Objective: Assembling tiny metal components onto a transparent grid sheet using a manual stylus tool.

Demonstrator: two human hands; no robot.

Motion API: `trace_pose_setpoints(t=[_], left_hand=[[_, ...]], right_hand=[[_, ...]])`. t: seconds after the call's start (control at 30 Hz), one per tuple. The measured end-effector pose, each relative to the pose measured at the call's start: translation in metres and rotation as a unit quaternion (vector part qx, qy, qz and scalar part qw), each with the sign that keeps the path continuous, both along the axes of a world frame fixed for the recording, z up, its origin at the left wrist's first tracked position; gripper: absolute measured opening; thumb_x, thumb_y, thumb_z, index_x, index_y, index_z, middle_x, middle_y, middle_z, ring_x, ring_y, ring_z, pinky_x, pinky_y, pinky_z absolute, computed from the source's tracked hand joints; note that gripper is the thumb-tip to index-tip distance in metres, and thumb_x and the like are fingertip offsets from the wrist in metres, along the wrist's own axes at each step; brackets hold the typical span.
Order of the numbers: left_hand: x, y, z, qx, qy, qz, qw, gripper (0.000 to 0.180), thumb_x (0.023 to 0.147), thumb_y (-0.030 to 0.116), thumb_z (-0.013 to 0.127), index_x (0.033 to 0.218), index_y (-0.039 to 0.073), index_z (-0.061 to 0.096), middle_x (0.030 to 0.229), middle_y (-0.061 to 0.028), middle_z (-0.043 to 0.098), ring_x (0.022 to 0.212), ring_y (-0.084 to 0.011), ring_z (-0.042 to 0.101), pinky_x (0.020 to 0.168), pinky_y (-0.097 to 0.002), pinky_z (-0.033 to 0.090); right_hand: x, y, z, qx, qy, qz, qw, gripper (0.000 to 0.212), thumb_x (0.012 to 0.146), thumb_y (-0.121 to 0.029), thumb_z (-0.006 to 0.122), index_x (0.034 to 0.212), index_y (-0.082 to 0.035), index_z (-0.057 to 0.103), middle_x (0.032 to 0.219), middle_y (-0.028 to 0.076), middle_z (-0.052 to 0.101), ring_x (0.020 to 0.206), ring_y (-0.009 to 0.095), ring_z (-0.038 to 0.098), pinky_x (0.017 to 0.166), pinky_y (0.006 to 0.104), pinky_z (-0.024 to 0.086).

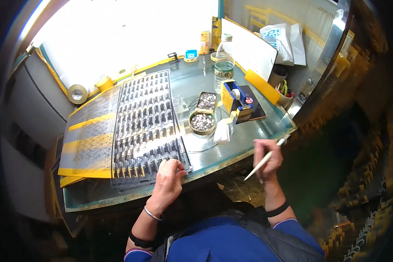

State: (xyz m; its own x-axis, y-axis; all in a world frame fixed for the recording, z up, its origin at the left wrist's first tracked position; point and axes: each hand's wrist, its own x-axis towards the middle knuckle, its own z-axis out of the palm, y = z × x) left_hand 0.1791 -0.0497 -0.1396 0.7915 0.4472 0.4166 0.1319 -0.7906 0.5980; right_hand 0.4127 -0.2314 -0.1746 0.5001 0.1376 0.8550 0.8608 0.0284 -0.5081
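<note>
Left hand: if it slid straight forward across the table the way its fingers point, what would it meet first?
The left hand already rests its fingertips on the near edge of the clear compartment tray. Going on forward, it would probably run over the tray's rows of small dark parts; depth is hard to judge.

A glass-topped table carries a compartment tray, two dishes of probably small metal parts, and a tape dispenser.

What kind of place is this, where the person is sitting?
Probably a small workshop bench for sorting tiny parts. A clear compartment tray lies on the glass table, beside tins of small parts and a tape dispenser.
</note>
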Motion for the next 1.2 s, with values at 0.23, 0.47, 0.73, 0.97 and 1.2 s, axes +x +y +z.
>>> trace_pose_setpoints(t=[0.23, 0.47, 0.73, 0.97, 1.2], left_hand=[[-0.007, -0.003, 0.012, -0.069, 0.008, 0.011, 0.998, 0.022, 0.081, -0.009, 0.065, 0.099, 0.001, 0.056, 0.084, -0.0134, 0.057, 0.080, -0.0282, 0.059, 0.073, -0.0369, 0.048], [0.039, 0.042, 0.079, 0.055, -0.038, -0.033, 0.997, 0.018, 0.086, -0.002, 0.067, 0.099, 0.000, 0.055, 0.081, -0.0095, 0.062, 0.075, -0.0194, 0.064, 0.070, -0.0313, 0.052], [0.127, 0.074, 0.056, 0.018, -0.007, -0.036, 0.999, 0.013, 0.084, 0.005, 0.070, 0.096, 0.000, 0.064, 0.083, -0.0121, 0.069, 0.077, -0.0199, 0.069, 0.072, -0.0308, 0.054], [0.142, 0.078, 0.052, 0.006, 0.006, -0.035, 0.999, 0.013, 0.087, 0.004, 0.065, 0.098, -0.003, 0.065, 0.080, -0.0148, 0.071, 0.078, -0.0236, 0.071, 0.072, -0.0326, 0.055], [0.091, 0.057, 0.063, 0.090, 0.029, -0.067, 0.993, 0.019, 0.089, 0.006, 0.065, 0.107, 0.000, 0.064, 0.094, -0.0169, 0.069, 0.085, -0.0302, 0.069, 0.074, -0.0366, 0.054]], right_hand=[[-0.056, 0.078, 0.021, -0.052, -0.053, 0.317, 0.945, 0.021, 0.077, 0.002, 0.075, 0.095, -0.004, 0.066, 0.081, 0.010, 0.068, 0.069, 0.023, 0.068, 0.061, 0.0325, 0.051], [-0.057, 0.078, 0.011, -0.065, -0.018, 0.295, 0.953, 0.019, 0.078, 0.001, 0.075, 0.094, -0.002, 0.065, 0.079, 0.011, 0.068, 0.066, 0.025, 0.067, 0.059, 0.0343, 0.052], [-0.060, 0.079, 0.013, -0.063, 0.018, 0.288, 0.955, 0.019, 0.079, 0.002, 0.073, 0.094, -0.001, 0.063, 0.083, 0.013, 0.068, 0.070, 0.030, 0.068, 0.062, 0.0366, 0.054], [-0.056, 0.078, 0.010, -0.070, 0.009, 0.277, 0.958, 0.019, 0.079, 0.002, 0.073, 0.094, 0.000, 0.063, 0.083, 0.013, 0.068, 0.069, 0.030, 0.068, 0.062, 0.0367, 0.054], [-0.059, 0.077, 0.012, -0.067, 0.039, 0.288, 0.955, 0.015, 0.085, -0.001, 0.071, 0.097, 0.000, 0.062, 0.077, 0.013, 0.068, 0.066, 0.027, 0.068, 0.059, 0.0351, 0.054]])
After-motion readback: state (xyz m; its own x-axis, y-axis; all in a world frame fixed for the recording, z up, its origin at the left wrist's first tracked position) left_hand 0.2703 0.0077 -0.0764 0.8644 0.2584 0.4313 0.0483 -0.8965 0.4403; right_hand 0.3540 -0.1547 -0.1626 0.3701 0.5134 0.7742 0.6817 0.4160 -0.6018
